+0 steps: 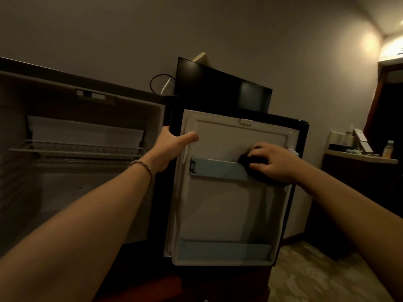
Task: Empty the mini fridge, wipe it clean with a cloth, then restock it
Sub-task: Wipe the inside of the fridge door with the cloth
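- Dark crumpled cloth (254, 165) pressed against white plastic inner liner of open mini fridge door (220, 205), at right end of upper pale blue door shelf rail (218, 170)
- Right hand (273, 163) laid flat over cloth, fingers slightly spread and curled down onto it, pushing it to the liner rather than pinching; likely so for broad wiping contact
- Left hand (172, 146) wrapped around hinge-side edge of door near the top, thumb lying across the inner face, other fingers hidden behind the edge; probably bracing the door so it does not swing under wiping pressure
- Thin braided bracelet (142, 168) on left wrist
- Grey-white fridge cavity (76, 171) at left standing open, with white wire shelf (76, 148) bare and no items visible inside; emptying judged done
- Lower pale blue door rail (224, 250) also bare
- Wiping judged in hand, on the door; cavity state of cleanliness impossible to tell in dim light
- Restocking not yet begun; small clear bottle (388, 149) on distant counter (359, 156) at right, well apart from fridge, possibly among removed contents, though not certain
- Black flat screen (218, 88) behind door, against the wall
- Risk: cloth catching on the shelf rail clip, or the door swinging if left grip loosens
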